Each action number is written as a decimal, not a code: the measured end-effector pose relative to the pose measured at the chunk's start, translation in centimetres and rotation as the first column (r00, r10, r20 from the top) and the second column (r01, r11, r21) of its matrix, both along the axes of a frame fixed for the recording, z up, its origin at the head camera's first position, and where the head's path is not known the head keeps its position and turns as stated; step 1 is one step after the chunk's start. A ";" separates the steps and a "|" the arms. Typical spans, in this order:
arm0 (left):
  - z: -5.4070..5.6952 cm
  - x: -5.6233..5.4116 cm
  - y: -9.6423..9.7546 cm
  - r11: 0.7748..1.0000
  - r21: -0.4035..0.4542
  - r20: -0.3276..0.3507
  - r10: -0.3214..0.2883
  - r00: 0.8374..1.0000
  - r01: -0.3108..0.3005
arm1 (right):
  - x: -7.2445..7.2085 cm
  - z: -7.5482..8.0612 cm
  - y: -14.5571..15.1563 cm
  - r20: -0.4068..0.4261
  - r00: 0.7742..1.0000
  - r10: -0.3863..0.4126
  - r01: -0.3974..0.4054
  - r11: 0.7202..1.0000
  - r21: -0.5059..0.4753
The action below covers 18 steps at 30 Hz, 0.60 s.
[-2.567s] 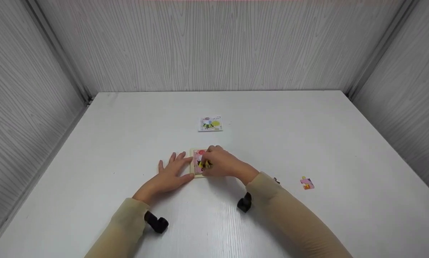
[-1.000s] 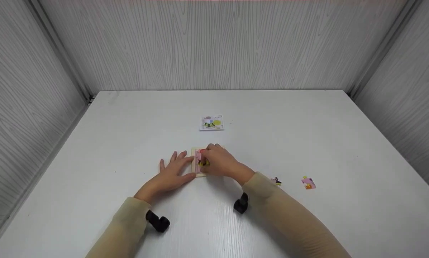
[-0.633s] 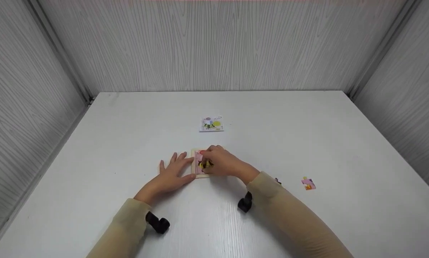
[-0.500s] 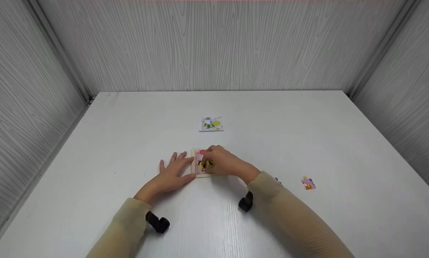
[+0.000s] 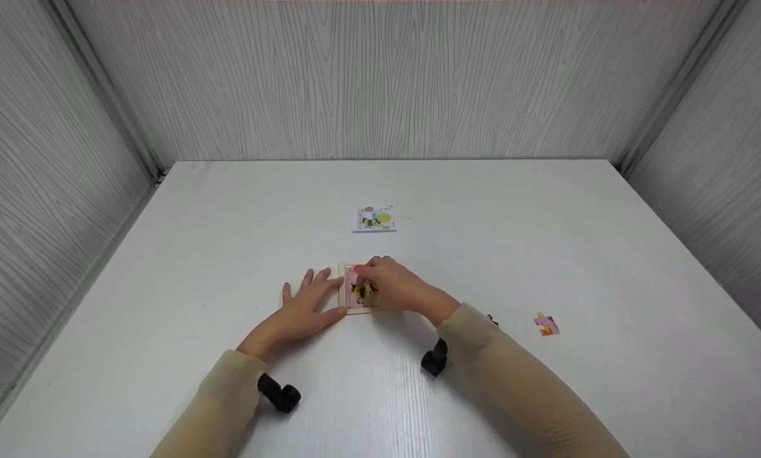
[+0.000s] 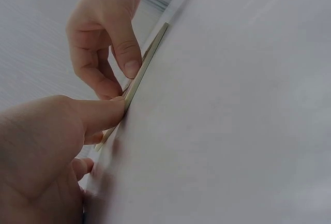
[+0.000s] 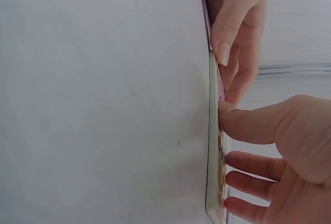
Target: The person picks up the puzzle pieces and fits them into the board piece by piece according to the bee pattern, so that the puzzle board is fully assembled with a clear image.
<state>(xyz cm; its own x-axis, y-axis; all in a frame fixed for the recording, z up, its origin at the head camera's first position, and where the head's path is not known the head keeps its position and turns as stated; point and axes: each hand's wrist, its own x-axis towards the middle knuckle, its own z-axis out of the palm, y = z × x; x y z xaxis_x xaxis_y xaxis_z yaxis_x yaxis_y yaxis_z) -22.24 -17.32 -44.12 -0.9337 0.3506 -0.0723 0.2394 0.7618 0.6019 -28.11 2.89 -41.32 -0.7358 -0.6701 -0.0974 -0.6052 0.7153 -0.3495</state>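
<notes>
Pink puzzle (image 5: 352, 300) lies under right hand (image 5: 393, 286); against left hand (image 5: 300, 313).

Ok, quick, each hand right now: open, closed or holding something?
Left hand: open, thumb touching the edge of the puzzle board.
Right hand: fingertips on the puzzle board; whether it grips anything cannot be told.

My left sleeve (image 5: 208, 410) and right sleeve (image 5: 520, 381) are plain beige and long, the right finely creased. At each cuff (image 5: 243, 367) I wear a small black camera (image 5: 280, 393), its end rounded.
</notes>
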 end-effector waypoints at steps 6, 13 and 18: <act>0.0 -0.1 0.0 1.000 0.001 -0.001 -0.003 1.000 0.003 | 0.1 0.3 -0.1 0.007 1.000 0.011 -0.011 1.000 0.008; -0.1 -0.1 0.0 1.000 -0.006 0.000 0.003 1.000 -0.003 | 0.1 0.3 0.0 -0.005 0.999 0.041 -0.041 0.999 0.011; 0.0 0.0 0.1 1.000 -0.008 0.000 0.010 1.000 -0.010 | -0.1 0.2 0.0 -0.027 0.997 0.073 -0.073 0.997 0.008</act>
<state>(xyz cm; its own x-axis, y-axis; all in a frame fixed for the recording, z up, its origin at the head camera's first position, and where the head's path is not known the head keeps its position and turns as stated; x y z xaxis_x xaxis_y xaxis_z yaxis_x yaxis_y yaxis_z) -22.28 -17.22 -44.16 -0.9372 0.3407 -0.0751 0.2319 0.7691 0.5956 -28.17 2.93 -41.12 -0.6876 -0.7214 -0.0829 -0.6649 0.6714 -0.3272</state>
